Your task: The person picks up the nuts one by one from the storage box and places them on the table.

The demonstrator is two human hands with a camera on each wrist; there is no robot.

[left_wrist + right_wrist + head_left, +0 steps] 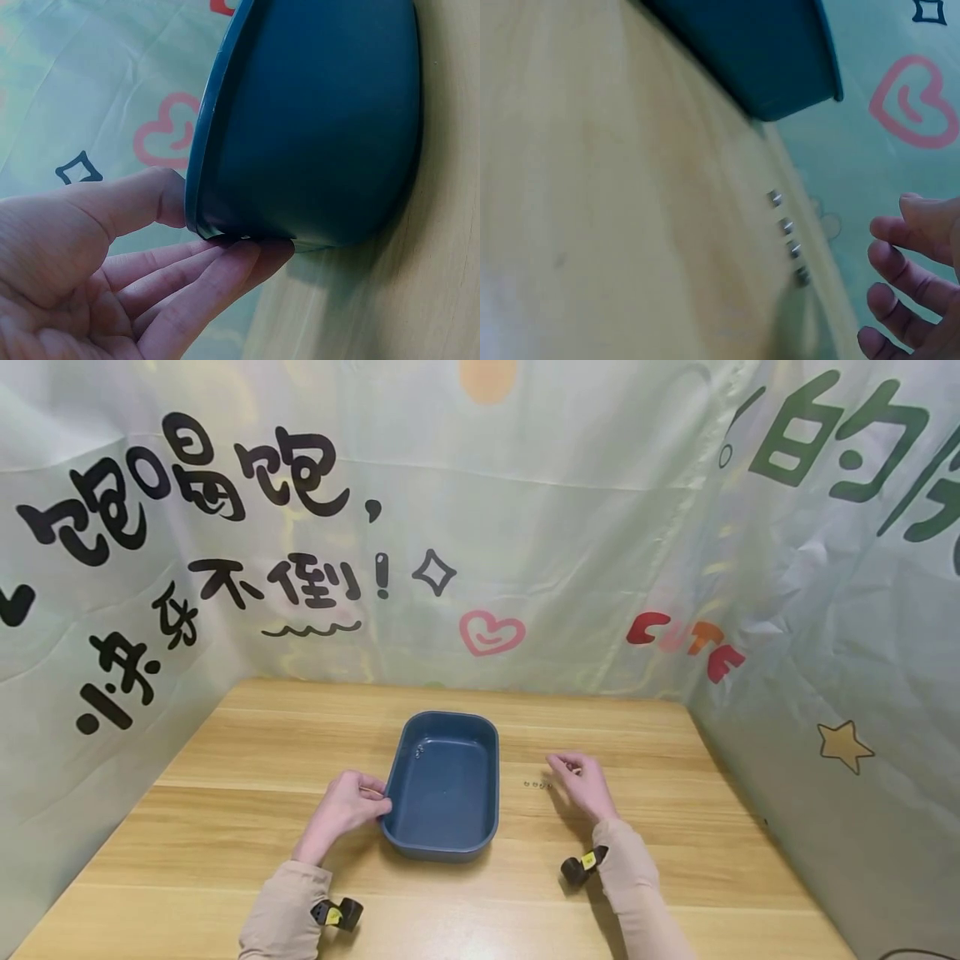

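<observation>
A deep blue rectangular tray (450,847) stands on the wooden table. My left hand (356,802) holds its left side; in the left wrist view the thumb lies against the rim and the fingers touch the outer wall (315,135). Several small shiny metal pieces (787,226), perhaps nuts, lie in a short row to the right of the tray. Just right of that row my right hand (583,783) hovers above the table, its fingers loosely bent and nothing visible between them. A few similar small pieces (419,751) sit inside the tray near its far left corner.
The wooden table (285,735) carries the tray and the metal pieces. Printed fabric (570,543) hangs behind the table and along both sides. Each sleeve has a small black wrist camera (577,868) strapped on.
</observation>
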